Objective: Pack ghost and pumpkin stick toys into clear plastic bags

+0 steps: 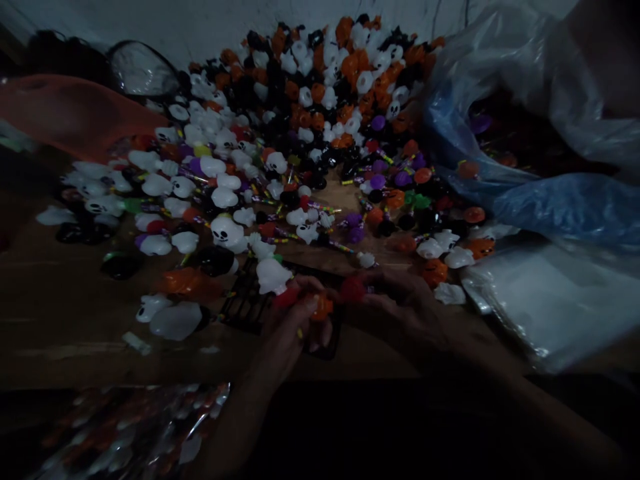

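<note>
My left hand (293, 327) is closed around a small orange plastic piece (321, 307), perhaps pumpkin-shaped. A red piece (285, 299) and a white ghost figure (273, 276) show at its fingers; whether the hand holds them too is unclear. To the right, my right hand (407, 310) pinches a round red plastic piece (353, 289), with what looks like a short tube end beside it. Both hands are over a dark slotted tray (245, 303) at the table's front. The picture is dim, so finer details are lost.
Orange, white and black figures form a heap (320, 80) against the wall. Candy-filled tubes with ghost, purple and red tops are strewn before it. On the right are an opened blue plastic bag (565, 207) and flat clear bags (555, 293). A filled bag (135, 433) sits below the table edge.
</note>
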`<act>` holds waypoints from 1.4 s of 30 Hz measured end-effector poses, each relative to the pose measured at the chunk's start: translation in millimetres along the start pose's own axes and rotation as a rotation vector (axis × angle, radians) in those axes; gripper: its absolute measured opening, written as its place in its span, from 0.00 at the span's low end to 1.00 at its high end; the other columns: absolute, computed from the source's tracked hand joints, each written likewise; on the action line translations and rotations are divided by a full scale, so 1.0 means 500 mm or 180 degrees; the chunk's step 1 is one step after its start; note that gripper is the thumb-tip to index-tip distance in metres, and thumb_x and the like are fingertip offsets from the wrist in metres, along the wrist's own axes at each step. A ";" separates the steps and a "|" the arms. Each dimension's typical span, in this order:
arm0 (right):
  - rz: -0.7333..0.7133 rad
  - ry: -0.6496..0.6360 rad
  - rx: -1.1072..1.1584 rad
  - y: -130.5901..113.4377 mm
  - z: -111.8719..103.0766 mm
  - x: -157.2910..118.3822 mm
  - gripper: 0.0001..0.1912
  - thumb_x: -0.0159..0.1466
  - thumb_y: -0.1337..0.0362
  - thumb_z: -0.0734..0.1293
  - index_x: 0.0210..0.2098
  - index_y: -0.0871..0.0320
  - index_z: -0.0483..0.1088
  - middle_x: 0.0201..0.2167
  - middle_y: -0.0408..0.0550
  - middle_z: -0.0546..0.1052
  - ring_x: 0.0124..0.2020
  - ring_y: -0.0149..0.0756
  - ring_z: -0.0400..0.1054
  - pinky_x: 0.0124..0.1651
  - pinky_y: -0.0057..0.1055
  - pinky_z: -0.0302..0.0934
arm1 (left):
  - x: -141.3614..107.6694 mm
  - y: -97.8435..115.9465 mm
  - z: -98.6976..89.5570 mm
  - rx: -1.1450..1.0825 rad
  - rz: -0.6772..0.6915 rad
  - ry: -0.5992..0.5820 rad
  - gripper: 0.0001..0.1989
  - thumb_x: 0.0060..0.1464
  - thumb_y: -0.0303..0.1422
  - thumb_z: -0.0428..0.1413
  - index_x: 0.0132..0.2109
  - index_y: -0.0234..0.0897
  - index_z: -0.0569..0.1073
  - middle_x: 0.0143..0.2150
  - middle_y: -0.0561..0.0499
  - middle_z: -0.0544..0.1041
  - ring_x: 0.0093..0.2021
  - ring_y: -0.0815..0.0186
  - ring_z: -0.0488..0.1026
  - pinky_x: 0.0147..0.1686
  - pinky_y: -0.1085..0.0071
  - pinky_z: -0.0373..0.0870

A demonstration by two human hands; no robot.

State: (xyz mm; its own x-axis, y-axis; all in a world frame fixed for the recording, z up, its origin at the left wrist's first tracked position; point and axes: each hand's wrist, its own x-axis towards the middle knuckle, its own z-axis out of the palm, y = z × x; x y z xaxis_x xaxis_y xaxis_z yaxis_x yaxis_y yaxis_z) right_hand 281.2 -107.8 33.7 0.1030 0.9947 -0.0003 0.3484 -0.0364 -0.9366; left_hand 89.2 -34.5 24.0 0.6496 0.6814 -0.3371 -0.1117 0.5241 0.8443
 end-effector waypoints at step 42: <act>-0.0680 -0.0011 -0.1320 -0.018 0.020 -0.027 0.10 0.69 0.62 0.59 0.45 0.55 0.69 0.38 0.46 0.74 0.37 0.33 0.68 0.37 0.29 0.61 | -0.010 -0.015 0.016 -0.0247 -0.0179 0.0780 0.17 0.58 0.46 0.51 0.36 0.35 0.70 0.20 0.59 0.64 0.14 0.80 0.55 0.14 0.79 0.48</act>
State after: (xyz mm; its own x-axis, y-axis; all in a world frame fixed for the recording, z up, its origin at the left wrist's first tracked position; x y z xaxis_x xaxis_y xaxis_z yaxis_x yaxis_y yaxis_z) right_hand 267.4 -119.9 38.5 -0.0145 0.9843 0.1756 0.7047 0.1347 -0.6966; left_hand 92.7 -45.7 22.6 0.4559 0.7485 -0.4815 -0.1441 0.5959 0.7900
